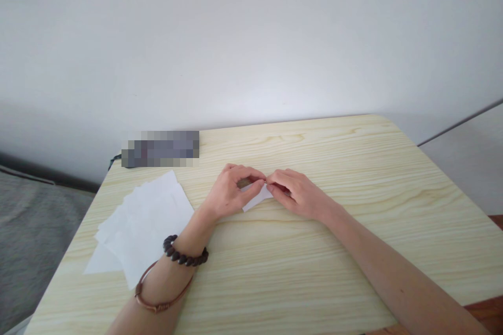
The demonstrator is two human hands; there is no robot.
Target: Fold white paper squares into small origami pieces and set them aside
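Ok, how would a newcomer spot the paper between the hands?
On the pale wood-grain table, find the left hand and right hand close together. Between them shows the white paper piece: small and apart from the larger, overlapping paper sheets at left.

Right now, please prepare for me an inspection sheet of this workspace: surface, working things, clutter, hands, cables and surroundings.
Surface: pale wood-grain table.
Working things: small white paper; overlapping white sheets on the left side.
Clutter: pixelated item, far left; identity hidden.
Hands: left hand and right hand pinch the small paper, fingertips meeting.
Cables: nothing certain; dark strap or cord beside the pixelated item.
Surroundings: whitish wall behind.
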